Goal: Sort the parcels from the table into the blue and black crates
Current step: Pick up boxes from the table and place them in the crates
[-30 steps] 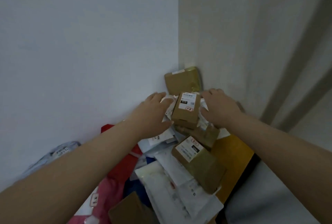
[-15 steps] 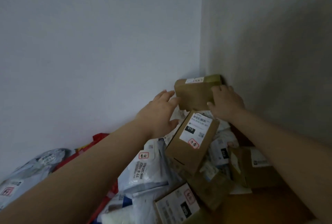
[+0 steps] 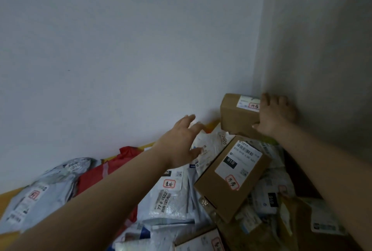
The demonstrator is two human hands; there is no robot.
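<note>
1. Picking step: right hand [image 3: 274, 116] grasping corner box [image 3: 236, 116], which sits atop the parcel pile where the walls meet.
2. Left hand [image 3: 180, 146] released, fingers spread, hovering over white mailers [image 3: 209, 146].
3. Next: lift clear without toppling labelled box [image 3: 231, 176]; crates out of view.

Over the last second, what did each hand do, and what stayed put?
The right hand moved from the labelled box marked 010 back to the corner cardboard box and gripped it. The left hand stayed open, reaching toward it. The parcel pile looks unmoved.
</note>
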